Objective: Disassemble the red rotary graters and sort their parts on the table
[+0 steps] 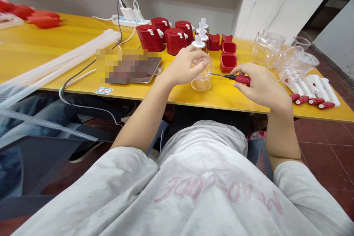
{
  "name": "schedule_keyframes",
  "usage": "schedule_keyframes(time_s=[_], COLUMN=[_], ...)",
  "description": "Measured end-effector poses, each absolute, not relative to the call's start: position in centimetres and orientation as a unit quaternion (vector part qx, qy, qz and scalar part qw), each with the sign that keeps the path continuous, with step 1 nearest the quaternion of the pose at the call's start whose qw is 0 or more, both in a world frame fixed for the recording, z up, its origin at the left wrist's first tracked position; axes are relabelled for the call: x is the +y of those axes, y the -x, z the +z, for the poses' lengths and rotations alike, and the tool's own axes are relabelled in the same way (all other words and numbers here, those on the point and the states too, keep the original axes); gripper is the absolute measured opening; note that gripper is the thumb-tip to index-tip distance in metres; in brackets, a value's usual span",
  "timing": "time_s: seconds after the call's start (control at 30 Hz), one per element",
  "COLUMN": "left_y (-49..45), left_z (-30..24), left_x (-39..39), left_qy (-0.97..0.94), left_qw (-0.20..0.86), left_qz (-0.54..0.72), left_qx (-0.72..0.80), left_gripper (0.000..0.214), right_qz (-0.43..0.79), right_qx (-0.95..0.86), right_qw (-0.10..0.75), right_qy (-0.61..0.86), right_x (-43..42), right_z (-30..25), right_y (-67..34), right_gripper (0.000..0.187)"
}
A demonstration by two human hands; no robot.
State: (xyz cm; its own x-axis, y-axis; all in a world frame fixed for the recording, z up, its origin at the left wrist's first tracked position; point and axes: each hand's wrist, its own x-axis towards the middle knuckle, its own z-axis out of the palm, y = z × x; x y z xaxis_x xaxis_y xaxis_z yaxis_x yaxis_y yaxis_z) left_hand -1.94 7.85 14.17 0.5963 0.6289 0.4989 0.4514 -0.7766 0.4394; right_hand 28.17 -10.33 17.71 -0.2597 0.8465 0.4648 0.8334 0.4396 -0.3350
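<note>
My left hand (184, 67) is closed around a clear plastic cup-shaped part (202, 77), holding it on its side just above the yellow table (69, 37). My right hand (258, 83) grips a small screwdriver with a red handle (240, 78). Its metal shaft points left, and the tip reaches into the clear part. Both hands hover near the table's front edge.
Red housings (163, 37), small red cups (228, 55) and white-capped pieces (200, 35) stand behind my hands. Clear plastic jugs (287, 57) and white-and-red handles (315, 94) lie at the right. A blurred flat device (128, 66), a power strip (129, 16), cables and long translucent tubes (55, 66) sit left.
</note>
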Motion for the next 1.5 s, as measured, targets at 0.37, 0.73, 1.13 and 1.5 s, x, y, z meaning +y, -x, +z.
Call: schedule_keyframes(time_s=[0.37, 0.73, 1.13, 1.5], left_y=[2.0, 2.0, 1.9, 1.8], left_z=[14.7, 14.7, 14.5, 14.4], left_x=[7.4, 7.3, 7.3, 7.3], left_qy=[-0.883, -0.883, -0.882, -0.879], left_qw=[0.140, 0.133, 0.127, 0.126], left_qz=[0.327, 0.322, 0.329, 0.334], left_qx=[0.306, 0.315, 0.312, 0.315], left_gripper=[0.049, 0.052, 0.052, 0.052], right_qz=[0.048, 0.029, 0.054, 0.035], right_qx=[-0.761, -0.770, -0.749, -0.772], right_qw=[0.280, 0.318, 0.297, 0.300], right_qy=[0.584, 0.553, 0.589, 0.560], right_x=[-10.7, -11.1, -10.8, -10.9], right_z=[18.3, 19.1, 18.1, 18.3], right_y=[-27.4, -27.0, -26.7, -27.5], right_gripper=[0.031, 0.035, 0.041, 0.045])
